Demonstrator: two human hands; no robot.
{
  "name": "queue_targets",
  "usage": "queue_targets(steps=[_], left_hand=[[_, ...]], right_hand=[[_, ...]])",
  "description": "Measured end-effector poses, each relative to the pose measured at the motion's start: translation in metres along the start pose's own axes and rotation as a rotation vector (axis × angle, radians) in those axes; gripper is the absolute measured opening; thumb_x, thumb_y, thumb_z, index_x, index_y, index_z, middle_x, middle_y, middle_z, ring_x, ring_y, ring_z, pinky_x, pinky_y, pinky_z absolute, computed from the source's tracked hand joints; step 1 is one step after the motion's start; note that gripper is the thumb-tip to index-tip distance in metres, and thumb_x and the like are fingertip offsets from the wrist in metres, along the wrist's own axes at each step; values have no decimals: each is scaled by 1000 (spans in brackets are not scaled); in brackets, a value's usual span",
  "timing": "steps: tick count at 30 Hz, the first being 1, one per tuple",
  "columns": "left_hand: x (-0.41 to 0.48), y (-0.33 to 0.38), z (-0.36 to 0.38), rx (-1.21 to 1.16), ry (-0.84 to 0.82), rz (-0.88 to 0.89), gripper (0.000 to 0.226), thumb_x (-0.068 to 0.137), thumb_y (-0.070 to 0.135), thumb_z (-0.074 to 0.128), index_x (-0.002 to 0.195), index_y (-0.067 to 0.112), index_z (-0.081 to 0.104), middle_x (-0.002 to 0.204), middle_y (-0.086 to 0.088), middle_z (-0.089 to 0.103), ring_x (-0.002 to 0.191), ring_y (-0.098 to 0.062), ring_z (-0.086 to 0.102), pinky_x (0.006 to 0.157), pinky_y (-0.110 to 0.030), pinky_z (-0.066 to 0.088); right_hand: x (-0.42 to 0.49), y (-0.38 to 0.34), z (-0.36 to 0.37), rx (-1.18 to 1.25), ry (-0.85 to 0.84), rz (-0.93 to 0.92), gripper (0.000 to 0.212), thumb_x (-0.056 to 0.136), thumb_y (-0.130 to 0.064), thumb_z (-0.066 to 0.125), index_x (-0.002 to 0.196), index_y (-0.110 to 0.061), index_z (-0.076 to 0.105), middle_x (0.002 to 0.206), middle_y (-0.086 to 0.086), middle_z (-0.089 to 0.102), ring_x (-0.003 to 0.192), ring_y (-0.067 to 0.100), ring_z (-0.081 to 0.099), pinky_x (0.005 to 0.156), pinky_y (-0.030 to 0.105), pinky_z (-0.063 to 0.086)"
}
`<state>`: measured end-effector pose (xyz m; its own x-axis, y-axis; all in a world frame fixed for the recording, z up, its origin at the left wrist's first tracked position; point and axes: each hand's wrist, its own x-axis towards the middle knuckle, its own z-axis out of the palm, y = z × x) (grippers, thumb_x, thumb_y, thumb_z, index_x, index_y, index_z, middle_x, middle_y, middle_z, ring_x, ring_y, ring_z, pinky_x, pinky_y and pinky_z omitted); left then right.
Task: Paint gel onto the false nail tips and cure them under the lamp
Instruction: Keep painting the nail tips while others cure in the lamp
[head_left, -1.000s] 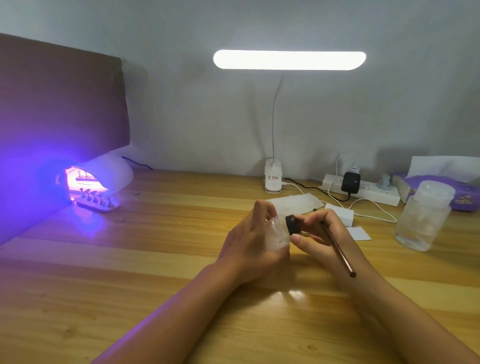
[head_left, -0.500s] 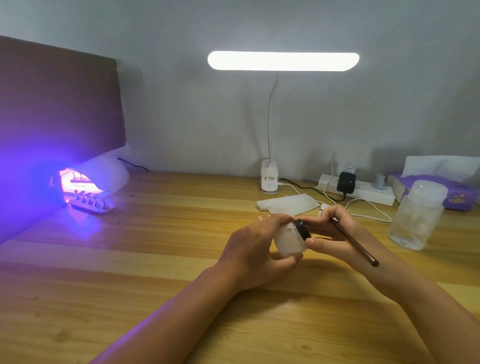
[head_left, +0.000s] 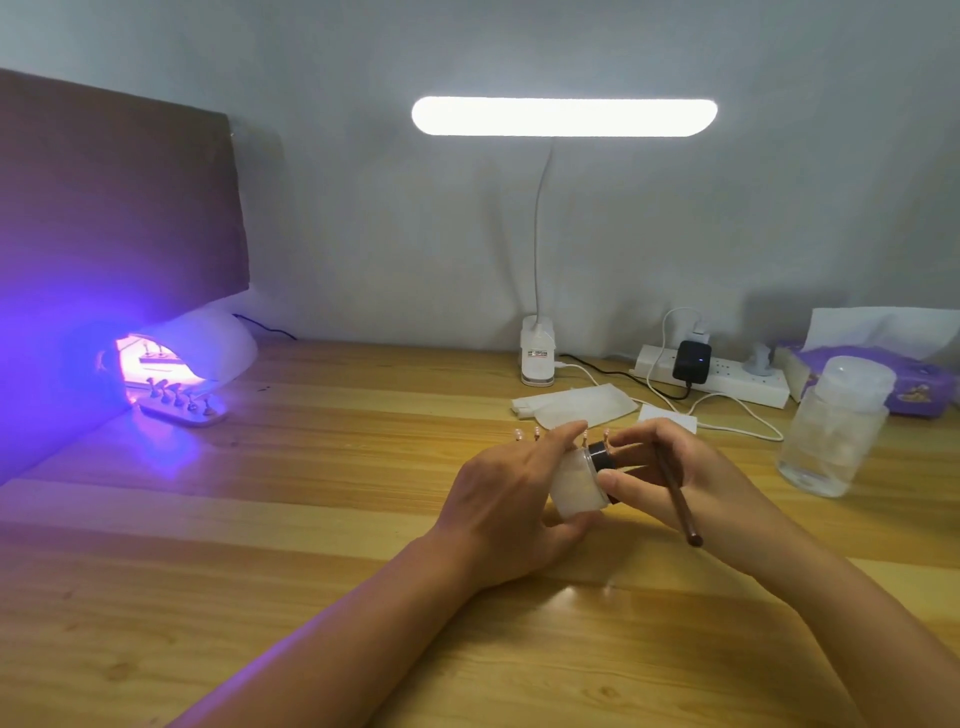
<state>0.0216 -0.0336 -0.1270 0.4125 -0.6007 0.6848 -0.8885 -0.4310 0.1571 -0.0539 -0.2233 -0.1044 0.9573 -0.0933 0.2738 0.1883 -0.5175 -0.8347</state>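
My left hand grips a small frosted white gel jar tipped on its side above the table. My right hand pinches the jar's black lid and also holds a thin brown brush slanting down to the right. Just behind my hands, several nail tips on sticks poke up, partly hidden. At the far left the white curing lamp glows purple, with a white holder of several nail tips at its mouth.
A clear plastic bottle stands at the right. Behind it are a purple tissue pack and a power strip with cables. White wipes lie mid-table, the desk lamp base behind them. A brown board leans at left.
The jar has stayed between both hands, tipping more onto its side while my right fingers keep working at the lid. The nail tips behind my hands have come into view.
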Motion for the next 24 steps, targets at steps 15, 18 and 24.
queue_targets(steps=[15, 18, 24], left_hand=[[2, 1, -2, -2, 20, 72, 76, 77, 48, 77, 138, 12, 50, 117, -3, 71, 97, -23, 69, 76, -32, 55], [-1, -1, -3, -27, 15, 44, 75, 78, 48, 75, 139, 12, 49, 117, -4, 70, 96, -25, 69, 79, -35, 55], [0, -1, -3, 63, 40, 124, 67, 78, 47, 77, 133, 13, 57, 109, -5, 73, 89, -23, 69, 68, -33, 56]], right_hand=[[-3, -2, -2, -322, 58, 21, 72, 64, -97, 27, 94, -43, 63, 83, -23, 67, 80, -1, 63, 68, 28, 53], [-3, -7, -8, -266, -58, 18, 55, 62, -85, 52, 104, -50, 59, 93, -31, 65, 91, -8, 60, 75, 25, 50], [-6, -5, 14, -496, 155, 67, 72, 66, -88, 26, 84, -31, 65, 66, -10, 65, 68, 7, 61, 70, 38, 55]])
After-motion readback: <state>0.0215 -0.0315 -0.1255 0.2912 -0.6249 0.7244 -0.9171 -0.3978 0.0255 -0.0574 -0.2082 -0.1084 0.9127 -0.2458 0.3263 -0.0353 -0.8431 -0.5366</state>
